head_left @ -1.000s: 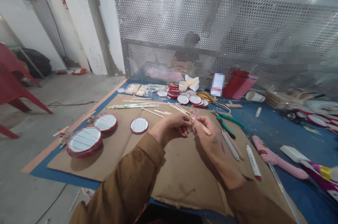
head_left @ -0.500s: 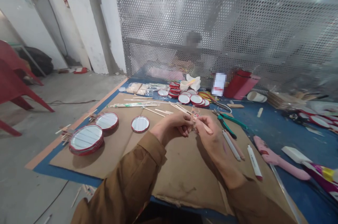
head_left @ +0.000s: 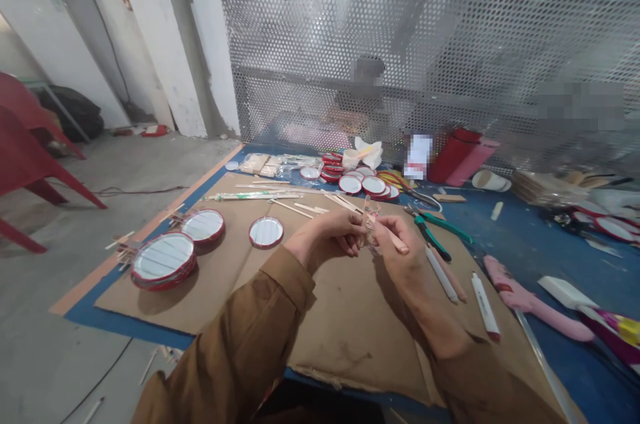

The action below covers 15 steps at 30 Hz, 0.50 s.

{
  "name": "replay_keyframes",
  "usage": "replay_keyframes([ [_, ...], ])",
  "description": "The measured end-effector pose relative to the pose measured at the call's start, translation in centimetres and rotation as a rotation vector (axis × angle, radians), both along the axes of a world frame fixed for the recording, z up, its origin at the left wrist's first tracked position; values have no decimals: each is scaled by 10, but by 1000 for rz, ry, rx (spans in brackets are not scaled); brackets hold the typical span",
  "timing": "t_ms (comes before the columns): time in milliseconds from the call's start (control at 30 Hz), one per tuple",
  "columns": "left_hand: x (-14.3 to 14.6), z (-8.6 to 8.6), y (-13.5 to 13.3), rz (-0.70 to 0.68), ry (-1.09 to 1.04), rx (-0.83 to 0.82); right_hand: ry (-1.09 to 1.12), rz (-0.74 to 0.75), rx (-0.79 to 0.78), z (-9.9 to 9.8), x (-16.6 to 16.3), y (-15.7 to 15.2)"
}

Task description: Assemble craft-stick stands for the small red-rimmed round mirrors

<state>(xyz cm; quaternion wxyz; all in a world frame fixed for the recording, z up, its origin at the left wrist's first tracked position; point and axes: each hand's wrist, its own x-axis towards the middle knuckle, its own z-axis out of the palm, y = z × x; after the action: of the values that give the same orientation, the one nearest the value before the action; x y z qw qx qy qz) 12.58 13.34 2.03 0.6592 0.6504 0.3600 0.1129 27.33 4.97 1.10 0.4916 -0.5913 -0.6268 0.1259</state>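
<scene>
My left hand (head_left: 343, 232) and my right hand (head_left: 400, 241) meet above the cardboard sheet (head_left: 345, 324). Both pinch a small piece of wooden craft sticks (head_left: 369, 211), pale with reddish marks; fingers hide much of it. To the left lies a single red-rimmed round disc (head_left: 266, 233) with a pale striped face. Farther left, a stack of such discs (head_left: 164, 261) and another disc (head_left: 203, 227) have bundles of sticks at their left sides. Loose wooden sticks (head_left: 305, 209) lie beyond my left hand. Green-handled pliers (head_left: 433, 237) rest right of my right hand.
On the right are a marker (head_left: 485, 307), a pink glue gun (head_left: 537, 314) and a white-and-purple packet (head_left: 575, 294). More red-rimmed discs (head_left: 373, 185) and a phone (head_left: 418, 156) are at the back, before a perforated metal panel (head_left: 310, 44). A red chair (head_left: 45, 164) stands left.
The view has shifted slightly. Both hands stay together on the craft-stick piece, whose upper end stands a little differently between the fingers.
</scene>
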Motion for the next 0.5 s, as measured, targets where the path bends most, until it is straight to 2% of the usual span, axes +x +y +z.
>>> replay_keyframes([
  [300,0,0,-1,15,-26,9,-13,-44,4,0,4,2],
  [500,0,4,-3,13,-11,15,-20,17,20,-1,2,4],
])
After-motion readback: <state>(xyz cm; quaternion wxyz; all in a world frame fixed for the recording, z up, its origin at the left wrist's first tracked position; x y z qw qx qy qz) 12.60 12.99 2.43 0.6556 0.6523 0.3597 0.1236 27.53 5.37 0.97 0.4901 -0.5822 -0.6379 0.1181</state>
